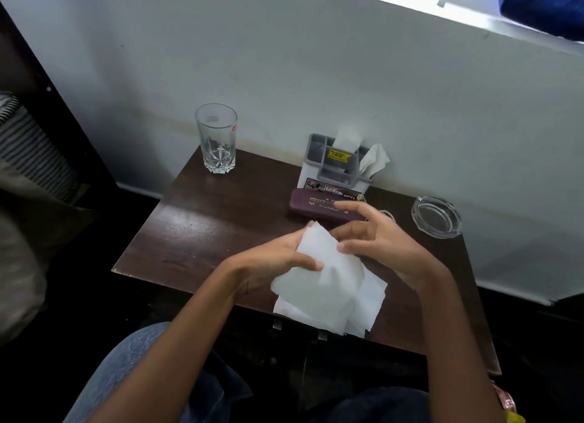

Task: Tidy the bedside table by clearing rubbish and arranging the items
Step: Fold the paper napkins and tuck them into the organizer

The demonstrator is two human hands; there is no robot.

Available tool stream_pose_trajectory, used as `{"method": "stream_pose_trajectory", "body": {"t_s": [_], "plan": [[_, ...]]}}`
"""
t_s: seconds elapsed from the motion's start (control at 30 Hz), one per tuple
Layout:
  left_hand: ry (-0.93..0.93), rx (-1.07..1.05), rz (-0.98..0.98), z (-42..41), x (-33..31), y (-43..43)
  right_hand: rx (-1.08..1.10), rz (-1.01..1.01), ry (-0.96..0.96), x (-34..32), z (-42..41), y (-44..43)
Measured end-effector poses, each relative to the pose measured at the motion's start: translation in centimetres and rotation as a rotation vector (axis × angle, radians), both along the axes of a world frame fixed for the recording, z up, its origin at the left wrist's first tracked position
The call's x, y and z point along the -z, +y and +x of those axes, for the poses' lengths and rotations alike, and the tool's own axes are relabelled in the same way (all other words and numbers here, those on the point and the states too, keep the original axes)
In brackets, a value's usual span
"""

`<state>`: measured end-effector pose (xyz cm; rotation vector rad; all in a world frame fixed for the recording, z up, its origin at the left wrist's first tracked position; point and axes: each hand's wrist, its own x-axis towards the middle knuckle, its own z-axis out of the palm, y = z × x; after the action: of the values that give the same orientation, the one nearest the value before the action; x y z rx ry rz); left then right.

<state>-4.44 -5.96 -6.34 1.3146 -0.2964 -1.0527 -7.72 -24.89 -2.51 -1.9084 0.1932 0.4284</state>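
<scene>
Over the front of the dark wooden bedside table (196, 233), my left hand (271, 261) grips a bunch of white tissue sheets (325, 283), thumb on top. My right hand (376, 236) meets the sheets at their upper right edge with thumb and a finger, the other fingers spread. The sheets hang past the table's front edge. Behind my hands lies a maroon spectacle case (316, 206). A white and grey organiser (335, 166) with tissues stuck in it stands against the wall.
An empty drinking glass (218, 138) stands at the table's back left corner. A glass ashtray (436, 217) sits at the right near the wall. A striped pillow (28, 144) and bed lie to the left. My knees are below the table.
</scene>
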Motion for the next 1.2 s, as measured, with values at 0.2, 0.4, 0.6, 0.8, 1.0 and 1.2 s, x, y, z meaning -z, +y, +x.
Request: {"method": "stream_pose_trajectory", "body": {"t_s": [0.2,0.4,0.6,0.8,1.0,1.2], "plan": [[-0.019,0.160,0.019,0.1,0.4,0.3,-0.152,0.040,0.086,0.2,0.3,0.9],[-0.032,-0.018,0.036,0.8,0.3,0.7,0.062,0.173,-0.024,0.3,0.3,0.2],[0.134,-0.423,-0.020,1.5,0.5,0.0,0.537,0.398,-0.205,1.0,1.1,0.7],[0.091,-0.582,-0.004,1.3,0.8,-0.1,0.597,0.317,-0.211,1.8,1.2,2.4],[0.074,-0.693,-0.014,1.4,0.4,0.1,0.623,0.338,-0.195,1.5,1.3,2.6],[0.037,-0.699,0.003,1.6,0.8,0.0,0.638,0.313,-0.192,1.9,1.3,2.3]]}}
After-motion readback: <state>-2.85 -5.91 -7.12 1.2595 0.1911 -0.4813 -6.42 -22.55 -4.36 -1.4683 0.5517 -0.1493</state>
